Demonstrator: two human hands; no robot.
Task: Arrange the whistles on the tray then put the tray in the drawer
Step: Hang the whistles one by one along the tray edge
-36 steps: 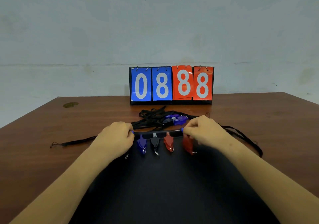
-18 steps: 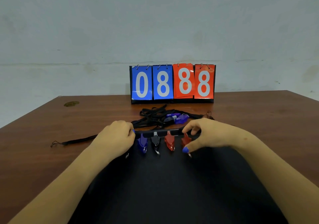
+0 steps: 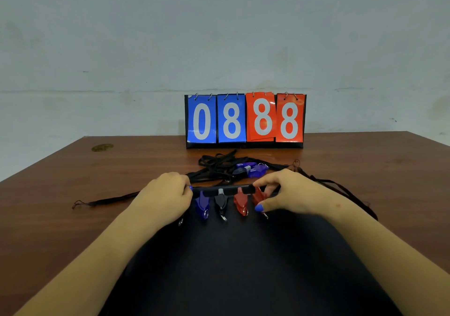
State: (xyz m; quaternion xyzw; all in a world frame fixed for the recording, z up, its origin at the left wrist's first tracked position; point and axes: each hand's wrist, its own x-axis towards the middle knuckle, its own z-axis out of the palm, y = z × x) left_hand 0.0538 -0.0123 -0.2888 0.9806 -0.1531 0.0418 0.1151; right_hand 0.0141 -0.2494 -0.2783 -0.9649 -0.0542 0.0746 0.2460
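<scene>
A black tray (image 3: 243, 262) lies on the wooden table in front of me. Along its far rim lean a blue whistle (image 3: 202, 205), a black whistle (image 3: 221, 201) and a red whistle (image 3: 239, 202). My right hand (image 3: 294, 194) pinches a second red whistle (image 3: 258, 196) at the row's right end between thumb and fingers. My left hand (image 3: 165, 197) is curled over the row's left end; only a key ring (image 3: 180, 222) of the whistle under it shows. Beyond the tray, two purple whistles (image 3: 253, 169) lie in a tangle of black lanyards (image 3: 216, 167).
A flip scoreboard (image 3: 244, 120) reading 0888 stands at the back of the table against the wall. One loose lanyard (image 3: 107, 200) trails left of the tray and another (image 3: 341, 189) trails right. A round stain (image 3: 102, 147) marks the far left tabletop.
My right hand has opened from a fist over the rightmost red whistle into a thumb-and-finger pinch on it. The left hand has stayed where it was.
</scene>
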